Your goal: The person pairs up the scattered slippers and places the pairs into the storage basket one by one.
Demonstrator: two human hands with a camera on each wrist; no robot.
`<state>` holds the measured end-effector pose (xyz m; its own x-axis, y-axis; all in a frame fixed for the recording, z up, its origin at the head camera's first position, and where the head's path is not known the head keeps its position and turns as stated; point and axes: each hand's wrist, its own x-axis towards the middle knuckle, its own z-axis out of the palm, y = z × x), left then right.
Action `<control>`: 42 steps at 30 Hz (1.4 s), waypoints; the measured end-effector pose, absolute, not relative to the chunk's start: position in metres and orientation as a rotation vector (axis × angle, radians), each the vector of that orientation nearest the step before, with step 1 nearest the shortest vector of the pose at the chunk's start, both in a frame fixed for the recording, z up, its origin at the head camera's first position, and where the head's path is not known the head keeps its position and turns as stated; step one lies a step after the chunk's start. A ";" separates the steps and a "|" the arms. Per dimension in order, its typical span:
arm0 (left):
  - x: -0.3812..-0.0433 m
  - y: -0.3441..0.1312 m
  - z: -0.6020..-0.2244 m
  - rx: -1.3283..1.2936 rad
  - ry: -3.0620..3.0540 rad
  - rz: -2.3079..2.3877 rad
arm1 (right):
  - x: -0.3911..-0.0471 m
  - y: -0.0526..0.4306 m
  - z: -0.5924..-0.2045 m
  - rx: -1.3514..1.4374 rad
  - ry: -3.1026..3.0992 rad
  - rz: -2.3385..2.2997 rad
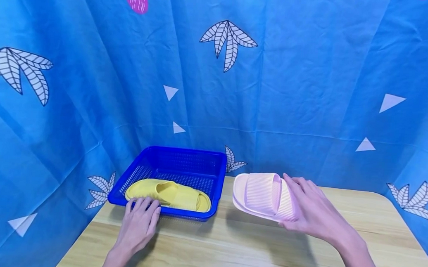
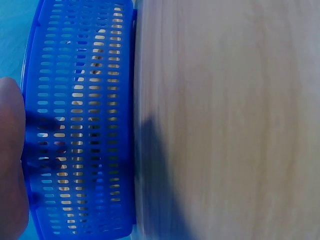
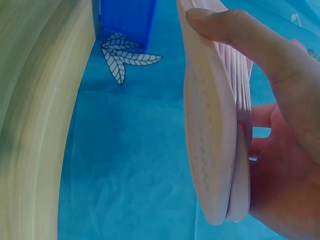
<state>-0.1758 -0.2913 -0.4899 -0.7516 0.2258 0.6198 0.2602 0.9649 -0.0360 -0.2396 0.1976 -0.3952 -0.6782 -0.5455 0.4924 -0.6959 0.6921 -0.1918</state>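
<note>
My left hand holds the front rim of a blue plastic basket, its fingers hooked over the edge. In the left wrist view part of that hand shows beside the rim, above the perforated wall. Inside the basket lie yellow slippers, their straps facing up. To the right of the basket, my right hand grips a pair of pink slippers with ribbed straps, raised above the table. The right wrist view shows the two pink soles pressed together, the thumb across one edge.
Everything stands over a light wooden table. A blue curtain with white leaves and triangles hangs close behind the table and along its sides. The basket stands at the table's back left, near the curtain.
</note>
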 end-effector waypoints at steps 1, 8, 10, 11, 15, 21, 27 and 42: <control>-0.176 -0.292 -0.490 -0.343 -2.454 -0.066 | -0.241 0.195 -0.394 0.967 -2.503 0.508; -0.178 -0.293 -0.490 -0.359 -2.467 -0.046 | -0.255 0.175 -0.384 0.969 -2.506 0.513; -0.178 -0.293 -0.490 -0.356 -2.473 -0.044 | -0.259 0.169 -0.381 0.976 -2.526 0.511; -0.178 -0.293 -0.490 -0.354 -2.474 -0.045 | -0.261 0.164 -0.379 0.980 -2.536 0.513; -0.176 -0.295 -0.491 -0.353 -2.465 -0.072 | -0.268 0.146 -0.373 0.987 -2.552 0.535; -0.177 -0.295 -0.490 -0.372 -2.455 -0.099 | -0.282 0.112 -0.365 0.966 -2.546 0.615; -0.178 -0.293 -0.491 -0.383 -2.470 -0.111 | -0.299 0.070 -0.359 0.981 -2.529 0.605; -0.180 -0.293 -0.494 -0.379 -2.442 -0.122 | -0.326 -0.012 -0.358 0.885 -2.776 0.476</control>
<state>-0.1804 -0.2928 -0.4944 -0.7434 0.2396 0.6245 0.3007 0.9537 -0.0079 -0.3264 -0.0121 -0.3575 -0.8041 -0.5284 0.2725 -0.5890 0.7704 -0.2441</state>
